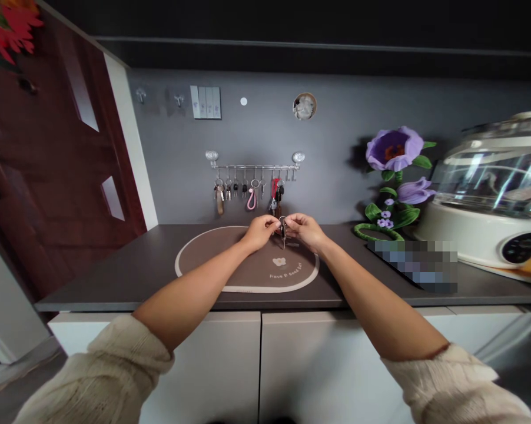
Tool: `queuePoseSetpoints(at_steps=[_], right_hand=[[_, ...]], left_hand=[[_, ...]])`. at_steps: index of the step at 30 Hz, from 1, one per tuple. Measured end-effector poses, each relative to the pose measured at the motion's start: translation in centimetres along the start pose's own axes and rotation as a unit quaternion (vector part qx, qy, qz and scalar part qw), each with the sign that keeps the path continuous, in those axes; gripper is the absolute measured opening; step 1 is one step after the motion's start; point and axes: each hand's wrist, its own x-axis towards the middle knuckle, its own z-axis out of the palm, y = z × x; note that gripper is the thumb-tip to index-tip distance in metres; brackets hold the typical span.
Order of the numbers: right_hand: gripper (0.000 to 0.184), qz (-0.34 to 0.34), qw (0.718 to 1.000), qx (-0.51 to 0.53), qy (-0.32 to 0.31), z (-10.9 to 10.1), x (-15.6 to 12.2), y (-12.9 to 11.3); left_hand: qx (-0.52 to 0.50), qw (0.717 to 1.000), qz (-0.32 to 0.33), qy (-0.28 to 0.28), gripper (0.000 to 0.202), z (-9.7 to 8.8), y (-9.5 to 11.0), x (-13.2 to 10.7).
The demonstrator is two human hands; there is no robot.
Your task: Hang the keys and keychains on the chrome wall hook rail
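Both my hands meet over the far edge of an oval brown mat [212, 265] on the dark countertop. My left hand [261, 230] and my right hand [304, 228] each pinch a small key ring with a key [283, 229] hanging between them, fingers closed on it. Just behind, a metal hook rail [254, 167] on the grey wall carries several keys, a pink loop [251, 200] and a red tag.
A purple fabric flower [395, 171] stands at the right by the wall. A white appliance with a clear dome lid [490, 194] fills the far right. A dark red door [49, 159] is at the left. White cabinets sit under the countertop [128, 277].
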Motion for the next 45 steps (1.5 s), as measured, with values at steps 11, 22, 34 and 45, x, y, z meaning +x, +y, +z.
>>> queuePoseSetpoints(at_steps=[11,22,34,45], right_hand=[[0.025,0.011,0.998,0.067,-0.012,0.2,-0.1,0.2],[0.03,-0.023,0.996,0.077,0.025,0.7,-0.3,-0.2],[0.008,-0.009,0.991,0.102,0.091,0.5,1.6,-3.6],[0.012,-0.033,0.985,0.066,0.157,-0.4,6.8,-6.2]], left_hand=[[-0.093,0.995,-0.037,0.027,0.022,0.2,0.0,0.1],[-0.106,0.991,-0.043,0.065,0.021,0.4,0.5,0.1],[-0.059,0.993,-0.058,0.086,0.02,0.0,-0.6,0.2],[-0.031,0.994,-0.057,0.086,0.022,0.0,-1.0,0.2]])
